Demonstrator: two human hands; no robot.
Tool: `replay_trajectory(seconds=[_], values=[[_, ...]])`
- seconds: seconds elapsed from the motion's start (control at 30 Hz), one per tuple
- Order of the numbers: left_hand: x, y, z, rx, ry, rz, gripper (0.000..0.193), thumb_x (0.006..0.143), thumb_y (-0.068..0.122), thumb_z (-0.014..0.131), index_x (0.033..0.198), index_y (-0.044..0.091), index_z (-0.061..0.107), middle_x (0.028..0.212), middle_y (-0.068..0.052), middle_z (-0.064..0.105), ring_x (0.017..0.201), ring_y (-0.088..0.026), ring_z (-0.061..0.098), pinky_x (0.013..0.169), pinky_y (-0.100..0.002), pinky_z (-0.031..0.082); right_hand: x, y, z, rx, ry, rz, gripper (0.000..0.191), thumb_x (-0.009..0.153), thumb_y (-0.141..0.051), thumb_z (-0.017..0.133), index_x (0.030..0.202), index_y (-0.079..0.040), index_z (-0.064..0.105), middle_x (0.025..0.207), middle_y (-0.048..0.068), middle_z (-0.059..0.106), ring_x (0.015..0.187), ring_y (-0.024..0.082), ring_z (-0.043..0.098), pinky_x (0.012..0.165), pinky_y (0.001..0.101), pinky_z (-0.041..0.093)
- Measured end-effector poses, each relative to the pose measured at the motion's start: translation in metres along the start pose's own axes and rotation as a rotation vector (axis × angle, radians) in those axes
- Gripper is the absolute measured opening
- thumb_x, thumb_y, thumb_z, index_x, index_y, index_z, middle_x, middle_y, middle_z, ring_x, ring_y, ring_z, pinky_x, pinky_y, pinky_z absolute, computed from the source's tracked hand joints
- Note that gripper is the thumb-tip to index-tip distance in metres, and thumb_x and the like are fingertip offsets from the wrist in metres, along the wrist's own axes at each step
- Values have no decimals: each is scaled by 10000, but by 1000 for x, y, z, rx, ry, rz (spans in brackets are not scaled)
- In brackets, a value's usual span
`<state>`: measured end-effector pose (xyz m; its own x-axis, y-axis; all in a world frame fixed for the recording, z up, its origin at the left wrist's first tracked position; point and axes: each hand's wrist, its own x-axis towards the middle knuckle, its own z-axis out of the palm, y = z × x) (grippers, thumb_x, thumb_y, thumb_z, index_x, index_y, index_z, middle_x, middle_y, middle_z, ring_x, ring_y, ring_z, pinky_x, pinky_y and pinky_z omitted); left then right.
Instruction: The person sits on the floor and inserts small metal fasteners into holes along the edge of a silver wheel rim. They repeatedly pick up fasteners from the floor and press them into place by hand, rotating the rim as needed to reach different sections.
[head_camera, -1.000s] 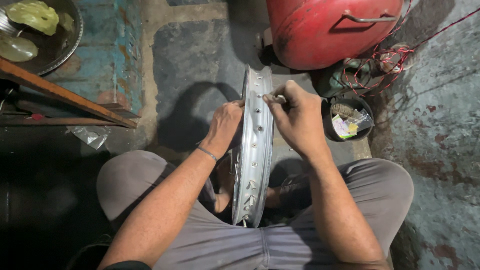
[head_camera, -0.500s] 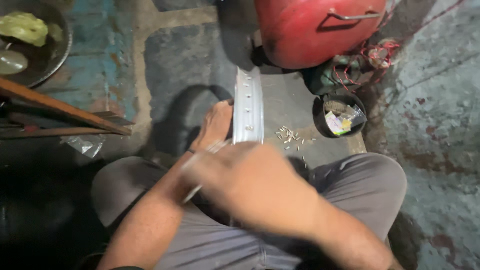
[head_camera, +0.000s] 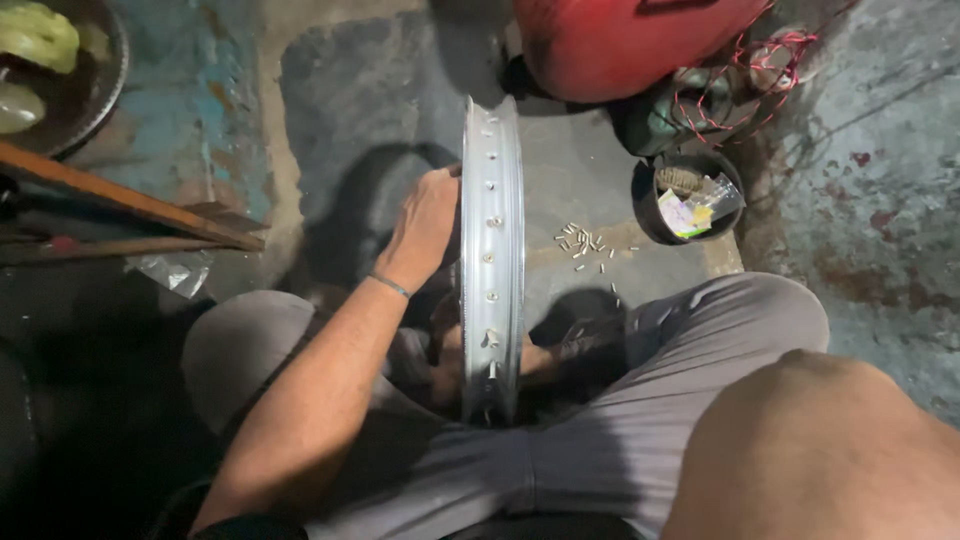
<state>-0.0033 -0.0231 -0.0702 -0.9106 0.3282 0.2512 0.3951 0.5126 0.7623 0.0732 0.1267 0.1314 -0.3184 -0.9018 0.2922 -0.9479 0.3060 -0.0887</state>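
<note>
A silver spoked-wheel rim (head_camera: 492, 250) stands upright and edge-on between my knees, its row of spoke holes facing me. My left hand (head_camera: 425, 225) grips the rim's left side near the top; a thin band sits on that wrist. My right hand is out of view. Only a blurred bare arm (head_camera: 830, 450) fills the lower right, close to the camera. A small scatter of metal spoke nipples (head_camera: 585, 245) lies on the floor just right of the rim. My bare feet (head_camera: 540, 360) rest at the rim's base.
A black bowl (head_camera: 690, 200) of small parts sits right of the nipples. Behind it are a red tank (head_camera: 630, 40) and tangled red wire (head_camera: 740, 90). Wooden sticks (head_camera: 130, 200), a plastic bag (head_camera: 170, 270) and a dark pan (head_camera: 90, 90) lie at the left.
My right hand came off the rim's top, swept toward the camera and left the view. The left hand stays on the rim. The nipples on the floor are now uncovered.
</note>
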Motion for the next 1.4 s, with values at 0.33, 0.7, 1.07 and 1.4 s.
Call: replay_trajectory(seconds=[0.33,0.7,1.07,1.4], values=[[-12,-2,-41,-11,93,-38,210,1007,148,654,978,-48,726,875,-221,712,847,-369,739,722,-443,558,-74,57,-4,-21,117,575,157,905,-125,774,1006,-8,747,888,231,702,828,400,690,746,464,548],[-11,52,-10,-719,-275,-362,321,999,318,634,1047,4,680,875,-16,718,777,-75,664,684,-270,558,-249,178,297,95,-342,1393,188,788,-136,726,914,-11,788,934,239,714,913,407,695,801,476,562],[20,46,14,-677,-7,-477,406,1021,340,639,954,-59,665,759,-26,614,718,-88,532,640,-315,495,-209,173,250,583,-92,1371,543,796,-293,780,1244,-3,685,859,162,770,771,241,781,780,382,589],[42,25,5,-579,58,-399,370,983,304,678,912,-60,676,723,-19,638,674,-80,551,586,-309,474,-216,179,263,533,-265,1410,534,777,-396,795,1167,-41,710,963,203,772,920,324,769,865,421,569]])
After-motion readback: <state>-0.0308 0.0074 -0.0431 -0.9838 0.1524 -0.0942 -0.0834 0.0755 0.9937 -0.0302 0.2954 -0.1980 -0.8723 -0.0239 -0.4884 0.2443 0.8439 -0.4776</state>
